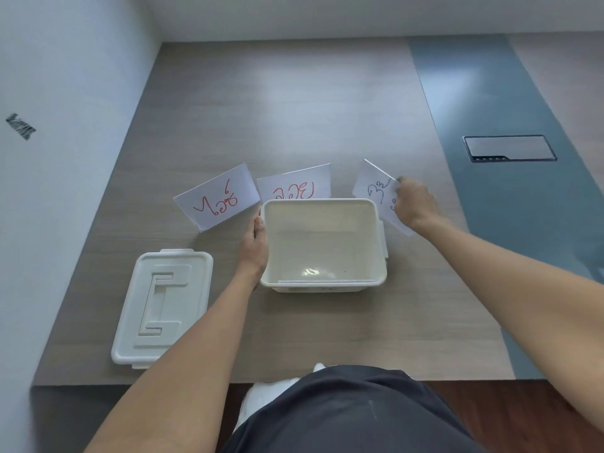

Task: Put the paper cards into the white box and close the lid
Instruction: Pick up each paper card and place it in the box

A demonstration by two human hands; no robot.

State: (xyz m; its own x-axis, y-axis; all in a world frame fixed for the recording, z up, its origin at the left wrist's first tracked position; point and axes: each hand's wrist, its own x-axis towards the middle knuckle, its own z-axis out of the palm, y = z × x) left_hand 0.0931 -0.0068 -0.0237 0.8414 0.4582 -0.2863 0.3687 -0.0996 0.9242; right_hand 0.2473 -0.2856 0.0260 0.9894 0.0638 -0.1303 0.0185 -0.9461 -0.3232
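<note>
The open white box, near the table's front edge, is steadied by the left hand, fingers hidden, while the right hand's fingers are clamped on one paper card, likely for dropping in; the lid is laid aside by the left edge.

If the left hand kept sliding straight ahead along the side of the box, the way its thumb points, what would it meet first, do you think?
Probably the left paper card. The left hand rests against the white box, thumb pointing away from the person, and that card's near corner lies just beyond it, though the exact gap is hard to judge.
</note>
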